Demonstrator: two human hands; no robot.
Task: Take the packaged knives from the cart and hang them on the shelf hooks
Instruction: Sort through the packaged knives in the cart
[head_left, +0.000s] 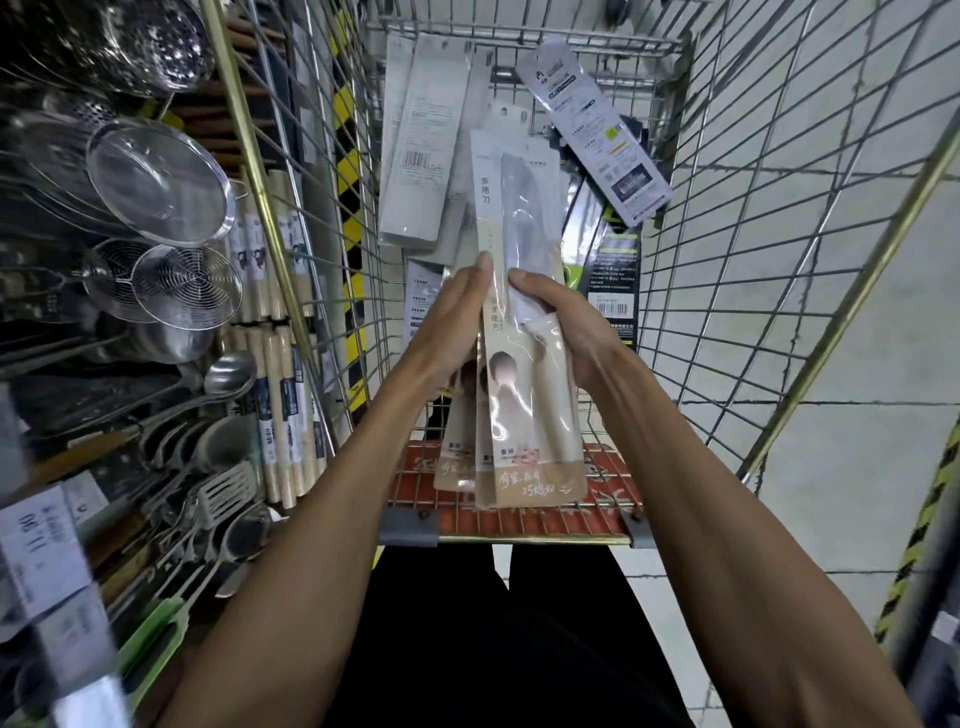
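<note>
Stack of beige knife packs (524, 415), one blade visible under clear film, gripped upright between left hand (452, 322) and right hand (563, 322) above the near edge of the cart (509, 539); white-backed packs (415, 156) lie far left, grey pack (592, 130) and black packs (615, 270) toward the right side.

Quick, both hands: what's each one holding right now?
Left hand: gripping the beige knife packs at their left edge.
Right hand: fingers curled round the same packs.

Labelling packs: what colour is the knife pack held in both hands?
Beige knife pack with a clear window; head view.
</note>
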